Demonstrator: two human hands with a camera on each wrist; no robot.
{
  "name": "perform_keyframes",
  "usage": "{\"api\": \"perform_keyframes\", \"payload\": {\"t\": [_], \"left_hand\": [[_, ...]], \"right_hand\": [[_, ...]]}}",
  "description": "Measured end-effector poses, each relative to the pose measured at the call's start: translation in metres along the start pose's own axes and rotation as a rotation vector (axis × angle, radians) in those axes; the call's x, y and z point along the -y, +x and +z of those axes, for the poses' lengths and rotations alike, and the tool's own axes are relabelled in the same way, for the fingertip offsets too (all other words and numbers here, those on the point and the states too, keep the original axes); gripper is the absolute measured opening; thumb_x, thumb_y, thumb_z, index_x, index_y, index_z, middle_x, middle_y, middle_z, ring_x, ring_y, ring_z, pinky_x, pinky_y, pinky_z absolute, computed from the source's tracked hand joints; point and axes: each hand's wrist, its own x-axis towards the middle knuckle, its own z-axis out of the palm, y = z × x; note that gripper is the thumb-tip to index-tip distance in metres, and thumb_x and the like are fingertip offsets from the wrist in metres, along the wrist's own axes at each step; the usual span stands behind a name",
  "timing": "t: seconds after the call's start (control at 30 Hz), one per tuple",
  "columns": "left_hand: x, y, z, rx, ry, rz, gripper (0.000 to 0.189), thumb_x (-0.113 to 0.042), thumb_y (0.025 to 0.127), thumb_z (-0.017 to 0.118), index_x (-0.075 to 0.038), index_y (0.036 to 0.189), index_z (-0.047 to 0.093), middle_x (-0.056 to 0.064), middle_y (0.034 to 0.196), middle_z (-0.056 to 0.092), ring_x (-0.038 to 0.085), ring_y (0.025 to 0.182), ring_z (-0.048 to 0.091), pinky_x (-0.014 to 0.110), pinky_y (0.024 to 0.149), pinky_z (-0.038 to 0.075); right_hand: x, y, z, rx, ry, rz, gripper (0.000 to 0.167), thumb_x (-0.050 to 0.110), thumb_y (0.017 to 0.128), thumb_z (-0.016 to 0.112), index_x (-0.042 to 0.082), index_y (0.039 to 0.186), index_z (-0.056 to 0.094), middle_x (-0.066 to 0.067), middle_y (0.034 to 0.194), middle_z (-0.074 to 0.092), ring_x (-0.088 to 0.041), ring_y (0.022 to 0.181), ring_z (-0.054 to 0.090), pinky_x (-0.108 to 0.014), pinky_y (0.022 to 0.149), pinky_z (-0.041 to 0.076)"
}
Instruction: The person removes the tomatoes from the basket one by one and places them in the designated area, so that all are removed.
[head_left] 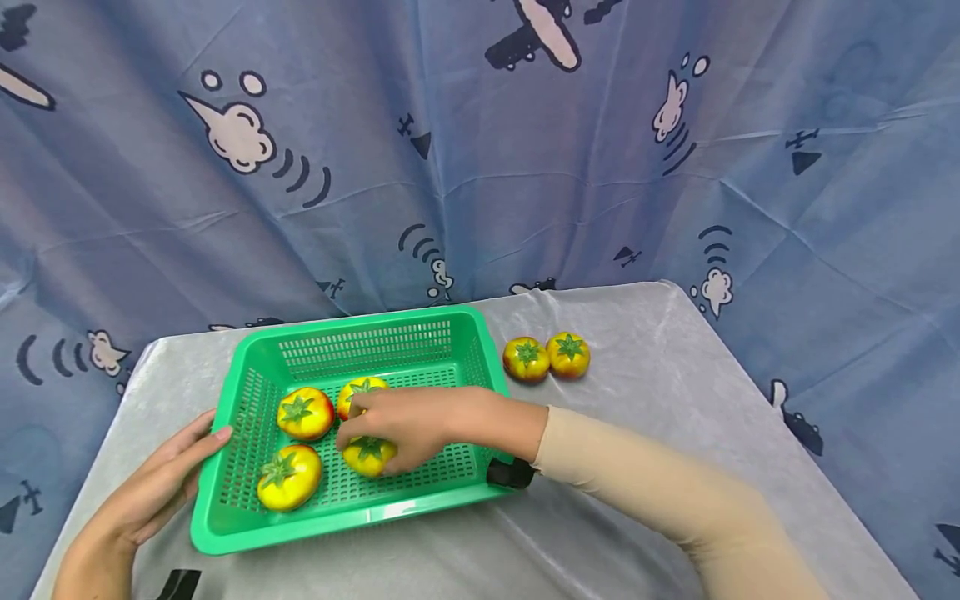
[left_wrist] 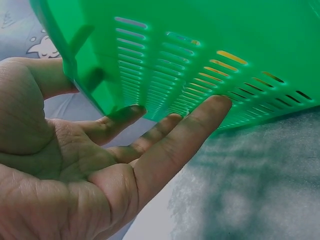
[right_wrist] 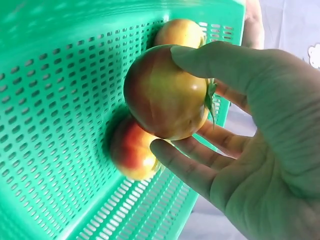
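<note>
A green plastic basket (head_left: 367, 515) with slotted walls stands on the cloth. My left hand (head_left: 161, 475) grips its left side, thumb over the rim; in the left wrist view the fingers (left_wrist: 175, 140) lie against the outer wall. Inside the basket, my right hand (head_left: 408, 421) holds a yellow-red tomato (head_left: 367, 458) between thumb and fingers, as the right wrist view of this tomato (right_wrist: 167, 92) shows. Three other tomatoes lie in the basket: one at back left (head_left: 306, 414), one at front left (head_left: 288, 477) and one partly hidden behind the right hand (head_left: 363, 390).
Two more tomatoes (head_left: 527, 360) (head_left: 568, 355) sit side by side on the grey cloth-covered table (head_left: 637, 358), right of the basket. A blue patterned curtain (head_left: 480, 150) hangs behind the table.
</note>
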Motion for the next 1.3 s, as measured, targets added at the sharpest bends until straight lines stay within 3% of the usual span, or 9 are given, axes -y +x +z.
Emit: {"api": "perform_keyframes", "payload": {"t": [0.23, 0.5, 0.8, 1.3], "left_hand": [[0.002, -0.001, -0.001, 0.001, 0.001, -0.009, 0.074, -0.031, 0.118, 0.032, -0.001, 0.167, -0.015, -0.028, 0.128, 0.054, -0.003, 0.116, 0.066, 0.026, 0.094, 0.06], [0.002, 0.0, 0.002, -0.027, 0.017, -0.032, 0.075, -0.033, 0.118, 0.034, 0.0, 0.168, -0.011, -0.02, 0.129, 0.055, -0.001, 0.114, 0.068, 0.028, 0.093, 0.061], [0.003, 0.001, 0.002, -0.007, -0.01, -0.005, 0.073, -0.03, 0.118, 0.033, 0.0, 0.167, -0.013, -0.026, 0.127, 0.058, -0.001, 0.115, 0.067, 0.027, 0.093, 0.061], [0.002, -0.001, -0.002, 0.031, -0.037, 0.024, 0.073, -0.029, 0.118, 0.031, 0.002, 0.166, -0.016, -0.027, 0.13, 0.06, 0.0, 0.117, 0.068, 0.028, 0.094, 0.061]], "right_hand": [[-0.01, -0.02, 0.0, -0.072, 0.072, 0.054, 0.056, 0.019, 0.094, 0.08, 0.027, 0.145, 0.061, -0.003, 0.148, 0.053, -0.016, 0.131, 0.053, -0.025, 0.109, 0.05], [-0.021, -0.048, 0.002, -0.198, 0.184, 0.091, 0.055, 0.023, 0.096, 0.079, 0.027, 0.147, 0.058, -0.002, 0.148, 0.053, -0.016, 0.133, 0.053, -0.031, 0.112, 0.05], [-0.032, -0.076, 0.011, -0.355, 0.238, 0.118, 0.056, 0.023, 0.095, 0.08, 0.024, 0.146, 0.059, -0.001, 0.148, 0.053, -0.017, 0.137, 0.053, -0.038, 0.116, 0.05], [-0.041, -0.1, 0.02, -0.54, 0.305, 0.158, 0.058, 0.023, 0.094, 0.081, 0.024, 0.147, 0.057, 0.004, 0.147, 0.055, -0.015, 0.136, 0.056, -0.041, 0.114, 0.053]]}}
